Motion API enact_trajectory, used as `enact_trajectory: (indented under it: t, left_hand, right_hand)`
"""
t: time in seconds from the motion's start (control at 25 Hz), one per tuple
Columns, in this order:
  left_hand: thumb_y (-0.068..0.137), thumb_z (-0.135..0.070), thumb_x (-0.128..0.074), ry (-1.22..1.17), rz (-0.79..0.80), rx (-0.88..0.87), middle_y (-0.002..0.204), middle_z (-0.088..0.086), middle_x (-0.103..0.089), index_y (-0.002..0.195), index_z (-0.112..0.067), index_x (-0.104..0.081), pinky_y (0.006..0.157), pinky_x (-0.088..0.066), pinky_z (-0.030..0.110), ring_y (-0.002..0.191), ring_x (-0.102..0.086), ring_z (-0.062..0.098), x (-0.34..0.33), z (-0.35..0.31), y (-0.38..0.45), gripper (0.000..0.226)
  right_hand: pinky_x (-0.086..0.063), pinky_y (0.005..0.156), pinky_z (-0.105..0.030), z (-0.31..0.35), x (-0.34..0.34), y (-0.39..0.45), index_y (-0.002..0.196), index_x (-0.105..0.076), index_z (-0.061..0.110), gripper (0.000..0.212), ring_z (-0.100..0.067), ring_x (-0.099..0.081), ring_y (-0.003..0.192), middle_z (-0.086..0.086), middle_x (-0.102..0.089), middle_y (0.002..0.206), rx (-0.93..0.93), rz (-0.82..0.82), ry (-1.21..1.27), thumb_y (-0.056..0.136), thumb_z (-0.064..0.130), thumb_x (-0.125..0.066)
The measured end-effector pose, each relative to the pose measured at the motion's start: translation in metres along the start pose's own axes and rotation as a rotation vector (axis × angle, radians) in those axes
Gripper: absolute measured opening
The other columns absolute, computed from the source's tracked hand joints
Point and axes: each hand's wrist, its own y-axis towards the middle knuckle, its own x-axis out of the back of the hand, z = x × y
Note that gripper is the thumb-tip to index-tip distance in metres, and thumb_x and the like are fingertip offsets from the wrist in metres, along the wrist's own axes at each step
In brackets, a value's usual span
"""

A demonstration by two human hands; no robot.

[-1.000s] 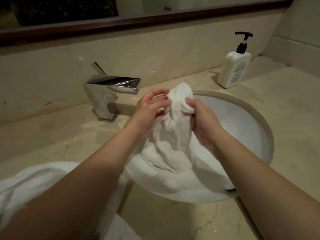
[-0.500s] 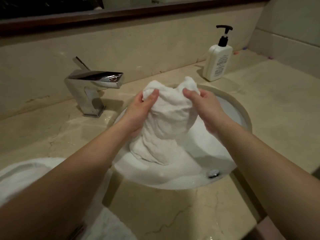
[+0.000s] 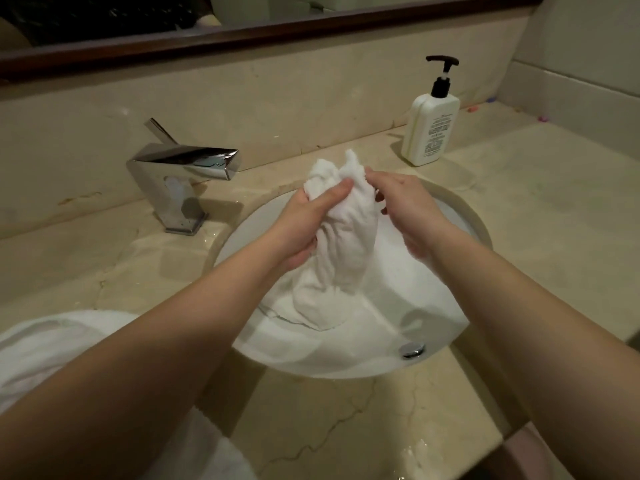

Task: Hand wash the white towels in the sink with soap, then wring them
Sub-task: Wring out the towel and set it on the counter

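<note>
A wet white towel [image 3: 337, 258] is bunched upright over the round white sink [image 3: 460, 216], its lower end trailing into the basin. My left hand [image 3: 308, 220] grips its upper left part with the thumb across the cloth. My right hand [image 3: 408, 209] grips the upper right part, fingers curled into the folds. The two hands are close together at the towel's top. A second white towel [image 3: 55, 355] lies heaped on the counter at the lower left, partly behind my left forearm.
A chrome faucet [image 3: 183, 174] stands left of the sink, no water running. A white pump soap bottle [image 3: 431, 129] sits at the back right. The drain plug [image 3: 412, 349] shows at the basin's near side. The marble counter [image 3: 554, 220] is wet near the front edge.
My hands have drawn together, bunching the towel's top narrower than half a second ago. The towel's two raised corners are now pressed against each other.
</note>
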Motion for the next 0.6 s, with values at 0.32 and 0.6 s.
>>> enact_trajectory:
  t: [0.32,0.6]
  left_hand:
    - [0.103,-0.053,-0.048,0.299,-0.212,0.002,0.112,0.013,-0.076,0.122,-0.01,-0.07,0.1,-0.055,0.045,0.106,-0.073,0.028,0.016,-0.004,0.014,0.052]
    - [0.094,-0.075,-0.035,0.343,0.335,0.35,0.115,0.0,-0.076,0.131,-0.013,-0.063,0.105,-0.051,0.038,0.109,-0.072,0.016,0.017,0.011,-0.007,0.077]
  right_hand:
    - [-0.054,0.099,-0.045,-0.021,-0.032,-0.012,0.122,-0.068,0.01,0.054,-0.025,-0.073,0.102,-0.009,-0.076,0.109,-0.153,0.234,0.148,0.097,0.056,-0.054]
    - [-0.059,0.088,-0.038,-0.009,-0.015,0.018,0.13,-0.061,0.01,0.066,-0.023,-0.074,0.097,-0.011,-0.076,0.108,-0.252,-0.026,0.346,0.097,0.065,-0.044]
